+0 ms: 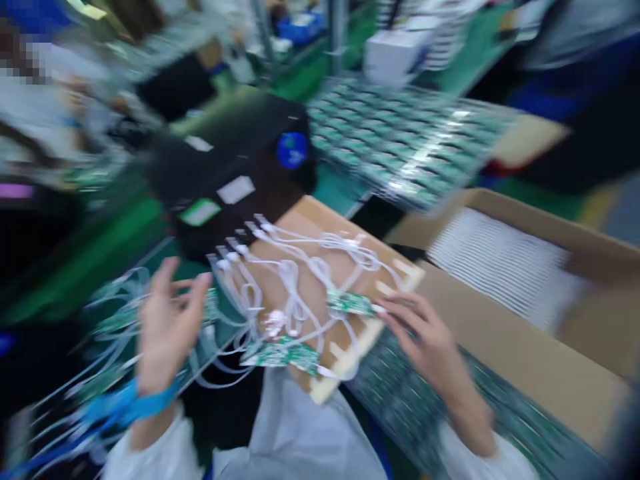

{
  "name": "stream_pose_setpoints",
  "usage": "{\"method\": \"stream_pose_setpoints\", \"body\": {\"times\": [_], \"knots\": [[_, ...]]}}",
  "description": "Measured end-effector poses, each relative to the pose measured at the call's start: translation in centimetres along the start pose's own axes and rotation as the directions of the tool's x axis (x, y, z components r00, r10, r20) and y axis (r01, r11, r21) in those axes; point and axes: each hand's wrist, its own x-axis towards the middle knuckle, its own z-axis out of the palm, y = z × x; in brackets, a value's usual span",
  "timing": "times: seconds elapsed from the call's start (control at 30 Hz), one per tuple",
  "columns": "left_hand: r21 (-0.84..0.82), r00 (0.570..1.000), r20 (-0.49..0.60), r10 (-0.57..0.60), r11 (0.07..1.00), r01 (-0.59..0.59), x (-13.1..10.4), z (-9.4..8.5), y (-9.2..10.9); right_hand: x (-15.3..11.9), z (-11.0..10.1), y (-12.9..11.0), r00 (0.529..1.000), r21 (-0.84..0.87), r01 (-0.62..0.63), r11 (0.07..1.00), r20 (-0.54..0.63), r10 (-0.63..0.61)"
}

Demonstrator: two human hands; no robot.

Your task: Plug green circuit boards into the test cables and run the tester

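My right hand [420, 333] pinches a white connector at the right end of a green circuit board [350, 303], above the front right edge of a wooden board [313, 227]. My left hand [167, 327], with a blue strap at its wrist, is raised with fingers apart and nothing visible in it. A second green board [283, 353] lies near the wooden board's lower edge. White looped cables [293, 287] run across the wood to plugs along a black box [235, 160]. More boards with cables [113, 327] lie beside and behind my left hand.
Trays of green boards [395, 133] stand at the back right, with another tray [405, 393] below my right hand. An open cardboard box [500, 327] holds white ribbed items. People are at the upper left, blurred.
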Motion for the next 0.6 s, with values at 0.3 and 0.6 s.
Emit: {"method": "stream_pose_setpoints", "body": {"times": [0.3,0.6], "knots": [[-0.221,0.985,-0.033,-0.169,0.962,0.158,1.6,1.3,-0.2,0.5,0.5,2.1,0.996,-0.003,0.093,0.996,-0.01,-0.093],[-0.239,0.993,-0.027,0.113,0.964,-0.116,5.0,0.8,-1.6,0.7,0.3,1.9,0.998,0.009,0.066,0.998,0.01,-0.066]]}}
